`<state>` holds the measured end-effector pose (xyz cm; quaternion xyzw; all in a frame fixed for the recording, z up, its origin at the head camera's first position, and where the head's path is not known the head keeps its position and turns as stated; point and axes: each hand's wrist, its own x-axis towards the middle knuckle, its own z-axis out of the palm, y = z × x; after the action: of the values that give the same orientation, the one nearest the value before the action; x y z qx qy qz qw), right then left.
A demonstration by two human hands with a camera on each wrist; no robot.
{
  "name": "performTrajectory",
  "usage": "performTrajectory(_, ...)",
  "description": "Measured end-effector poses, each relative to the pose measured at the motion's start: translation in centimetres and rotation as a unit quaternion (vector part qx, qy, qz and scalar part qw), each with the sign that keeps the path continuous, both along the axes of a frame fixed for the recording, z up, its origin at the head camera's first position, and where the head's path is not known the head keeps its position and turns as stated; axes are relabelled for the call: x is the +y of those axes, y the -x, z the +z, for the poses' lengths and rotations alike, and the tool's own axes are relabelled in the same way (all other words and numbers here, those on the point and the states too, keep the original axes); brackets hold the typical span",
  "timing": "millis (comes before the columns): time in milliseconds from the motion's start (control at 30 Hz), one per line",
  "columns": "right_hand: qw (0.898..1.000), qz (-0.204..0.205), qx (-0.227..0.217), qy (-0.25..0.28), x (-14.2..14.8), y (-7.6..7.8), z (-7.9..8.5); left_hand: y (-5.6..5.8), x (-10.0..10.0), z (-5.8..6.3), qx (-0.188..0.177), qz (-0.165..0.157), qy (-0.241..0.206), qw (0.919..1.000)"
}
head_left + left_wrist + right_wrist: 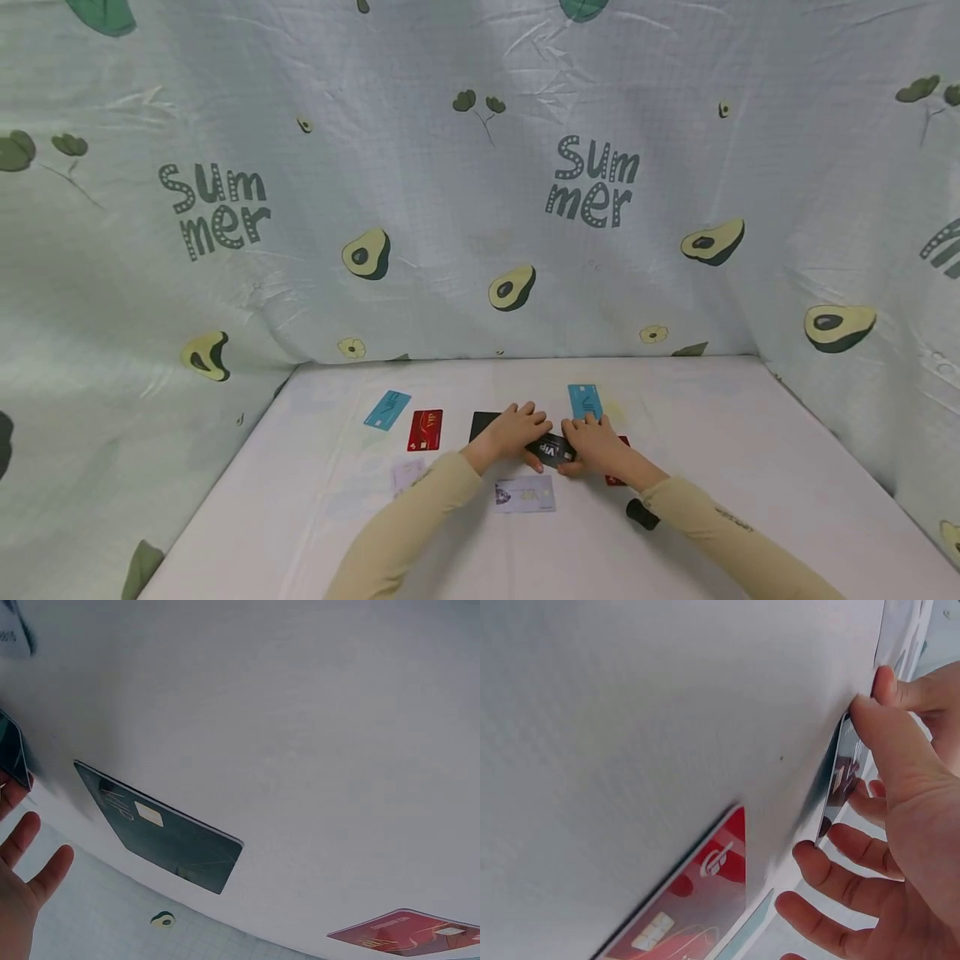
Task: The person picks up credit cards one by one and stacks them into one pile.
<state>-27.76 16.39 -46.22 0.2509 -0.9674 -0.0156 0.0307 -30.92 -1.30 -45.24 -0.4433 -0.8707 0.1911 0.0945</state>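
A black VIP card is between my two hands, tilted up from the white table in the right wrist view. My left hand holds its left end by the edges. My right hand grips the other end, thumb on one edge and fingers on the opposite one. A second black VIP card lies left of my left hand, which partly covers it in the head view. Under my right hand and wrist, a red card is partly hidden.
To the left lie a blue card, a red VIP card and a pale card partly behind my sleeve. A lavender card lies nearer, another blue card farther. By my right sleeve is a small black object.
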Motion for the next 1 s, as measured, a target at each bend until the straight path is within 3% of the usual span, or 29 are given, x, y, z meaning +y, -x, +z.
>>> performTrajectory(233,1.0,0.016,0.018,0.0,0.1,-0.5,0.2,-0.3,-0.3,-0.3,0.052,-0.025,0.008,0.9983)
performTrajectory(500,0.999,0.023,0.022,0.001,0.0,-0.9,0.5,-0.7,-0.7,-0.5,0.067,-0.032,-0.007,0.9972)
performTrajectory(1000,0.994,0.057,0.095,-0.023,0.2,-1.3,0.9,-1.0,-1.5,-0.4,0.077,-0.057,-0.035,0.9947)
